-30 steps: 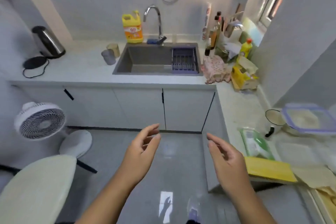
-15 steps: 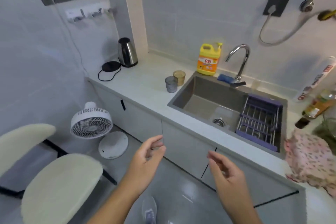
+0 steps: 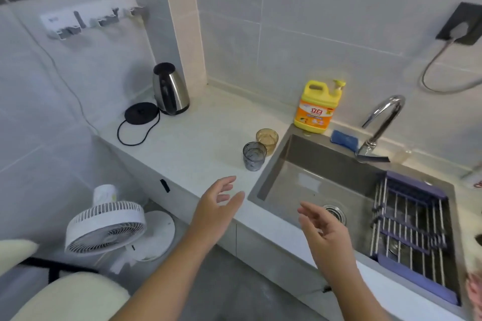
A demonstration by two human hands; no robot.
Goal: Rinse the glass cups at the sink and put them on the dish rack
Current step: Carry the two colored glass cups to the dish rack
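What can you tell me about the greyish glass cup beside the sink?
The grey cup is a straight-sided tumbler of smoky see-through glass with faint dark streaks. It stands upright, mouth up, on the white counter just left of the sink, nearer than an amber cup; whether they touch is unclear. The left hand and right hand are both clear of it.

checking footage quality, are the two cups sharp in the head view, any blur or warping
Head view: the grey cup and amber cup beside the sink read clearly; wide-angle distortion bows the counter edge and wall tiles; the lower corners smear, past the dish rack; the faucet carries bright highlights.
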